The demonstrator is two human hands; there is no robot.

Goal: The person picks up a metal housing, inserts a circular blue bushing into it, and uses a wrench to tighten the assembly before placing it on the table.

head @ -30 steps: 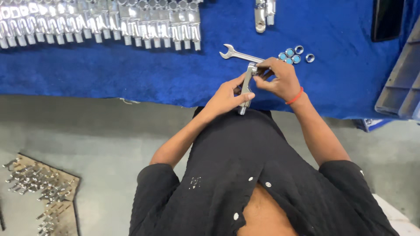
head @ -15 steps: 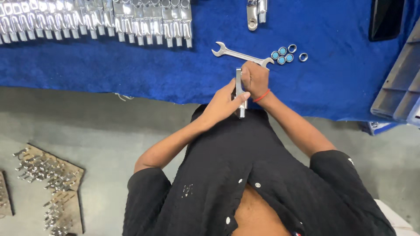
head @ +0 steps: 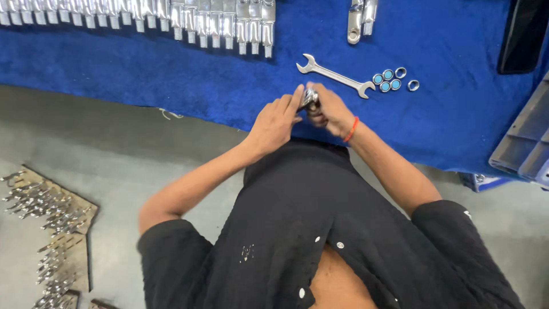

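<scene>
Both my hands meet over the near edge of the blue cloth table (head: pixel 143 74). My right hand (head: pixel 330 111), with a red band at the wrist, grips a shiny metal part (head: pixel 309 98) whose end pokes out between the hands. My left hand (head: pixel 275 121) presses against that same part with its fingers stretched along it. Just beyond the hands lies an open-ended wrench (head: pixel 334 76), and beside its far end sit several small nuts (head: pixel 391 79), some with blue inserts.
A long row of chrome parts (head: pixel 171 14) lines the table's far side, with two more chrome parts (head: pixel 361 17) to the right. A grey crate (head: pixel 523 143) stands at the right edge. Boards of metal parts (head: pixel 48 217) lie on the floor at left.
The long metal part has swung from upright to end-on, mostly hidden in my hands. Both hands closed in around it, and the view shifted slightly.
</scene>
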